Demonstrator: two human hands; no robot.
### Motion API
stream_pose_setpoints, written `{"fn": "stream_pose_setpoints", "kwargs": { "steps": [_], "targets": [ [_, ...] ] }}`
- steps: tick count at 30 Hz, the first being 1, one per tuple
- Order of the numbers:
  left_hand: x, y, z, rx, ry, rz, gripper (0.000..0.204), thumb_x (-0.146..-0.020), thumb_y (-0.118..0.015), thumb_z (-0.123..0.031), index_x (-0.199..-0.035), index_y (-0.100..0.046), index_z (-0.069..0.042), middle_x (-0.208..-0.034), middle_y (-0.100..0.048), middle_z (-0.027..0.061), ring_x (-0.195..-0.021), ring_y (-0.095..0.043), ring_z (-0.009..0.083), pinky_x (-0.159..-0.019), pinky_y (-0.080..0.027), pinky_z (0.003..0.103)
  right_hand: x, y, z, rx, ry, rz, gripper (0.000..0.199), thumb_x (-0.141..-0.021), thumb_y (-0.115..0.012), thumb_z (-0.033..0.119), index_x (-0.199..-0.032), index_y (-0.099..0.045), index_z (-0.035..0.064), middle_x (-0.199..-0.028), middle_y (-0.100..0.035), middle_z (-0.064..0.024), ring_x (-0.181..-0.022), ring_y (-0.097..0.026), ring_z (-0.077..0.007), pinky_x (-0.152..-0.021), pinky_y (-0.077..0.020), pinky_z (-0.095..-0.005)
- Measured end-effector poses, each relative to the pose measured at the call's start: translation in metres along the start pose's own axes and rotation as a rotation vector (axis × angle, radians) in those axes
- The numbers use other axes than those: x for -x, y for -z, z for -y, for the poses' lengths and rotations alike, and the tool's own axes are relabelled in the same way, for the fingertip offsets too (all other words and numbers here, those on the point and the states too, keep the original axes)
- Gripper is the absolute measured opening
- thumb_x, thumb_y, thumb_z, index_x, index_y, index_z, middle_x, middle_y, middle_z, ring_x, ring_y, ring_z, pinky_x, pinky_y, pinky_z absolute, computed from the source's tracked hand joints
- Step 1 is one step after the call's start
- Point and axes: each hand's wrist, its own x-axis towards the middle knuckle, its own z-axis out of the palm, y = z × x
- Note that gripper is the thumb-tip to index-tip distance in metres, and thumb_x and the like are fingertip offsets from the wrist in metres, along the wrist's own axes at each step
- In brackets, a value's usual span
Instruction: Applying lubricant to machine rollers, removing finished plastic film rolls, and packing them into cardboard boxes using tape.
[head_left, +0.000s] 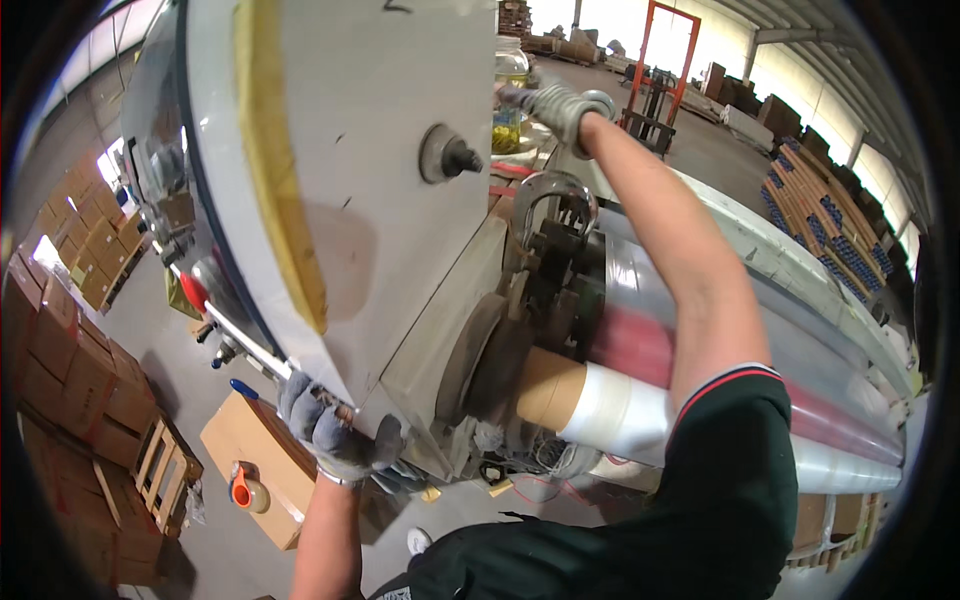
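My left hand (335, 428), in a grey work glove, is at the lower corner of a white machine housing (400, 270). Its fingers are curled, and a small brownish bit shows among them that I cannot make out; the thumb points away to the right. My right hand (552, 110), gloved too, reaches past the housing's far edge beside a glass jar (510, 75) with yellow contents. Motion blurs its fingers, and the housing's edge partly hides them. Below my right forearm, a white film roll (622, 408) on a cardboard core (550, 388) sits in the machine.
A metal ring handle (556, 195) stands near dark machine parts. Clear and reddish rollers (630, 340) run to the right. At lower left, a carton (225, 430) bears an orange tape dispenser (247, 490). Stacked boxes (85, 380), a wooden pallet (165, 465) and bundled tubes (825, 220) stand around.
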Motion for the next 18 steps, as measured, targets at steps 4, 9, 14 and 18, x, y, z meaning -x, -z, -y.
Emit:
{"fn": "stream_pose_setpoints", "kwargs": {
  "steps": [4,9,14,18],
  "targets": [
    [-0.003,-0.013,0.003,0.085,-0.082,0.018,0.058,-0.055,-0.068,-0.022,-0.106,-0.043,-0.011,-0.099,-0.047,0.0126,-0.098,-0.050,0.0384,-0.084,-0.042,0.052,0.050,0.048,0.038,-0.093,-0.167,-0.054,0.054,-0.087,-0.052,0.050,-0.130,-0.045,0.0181,-0.128,-0.052,-0.0051,-0.121,-0.045,-0.0183,-0.102,-0.0324,-0.0339],
    [-0.029,0.001,-0.003,0.177,-0.041,0.085,0.038,-0.061,-0.068,-0.020,-0.097,-0.057,-0.018,-0.096,-0.055,0.0058,-0.089,-0.056,0.0269,-0.077,-0.043,0.039,0.143,0.021,0.131,-0.129,0.009,-0.126,0.040,-0.093,-0.050,0.023,-0.125,-0.048,-0.0003,-0.113,-0.061,-0.0123,-0.102,-0.059,-0.0183,-0.090,-0.0471,-0.0299],
    [-0.020,0.057,0.037,0.466,-0.043,0.217,0.039,-0.065,-0.070,-0.026,-0.103,-0.062,-0.019,-0.105,-0.058,0.0059,-0.101,-0.056,0.0237,-0.086,-0.043,0.038,0.240,-0.080,0.206,0.006,0.117,-0.239,0.015,-0.086,-0.059,0.010,-0.098,-0.060,0.0003,-0.086,-0.060,-0.0052,-0.073,-0.057,-0.0117,-0.067,-0.0457,-0.0238],
    [0.031,0.088,0.120,0.226,0.153,0.037,0.049,-0.064,-0.073,-0.028,-0.107,-0.060,-0.009,-0.106,-0.057,0.0128,-0.106,-0.053,0.0365,-0.091,-0.041,0.047,0.291,-0.150,0.235,0.165,0.354,0.040,0.017,-0.078,-0.065,0.007,-0.096,-0.064,0.0064,-0.074,-0.062,-0.0049,-0.064,-0.061,-0.0169,-0.058,-0.0483,-0.0263]
  ]
}}
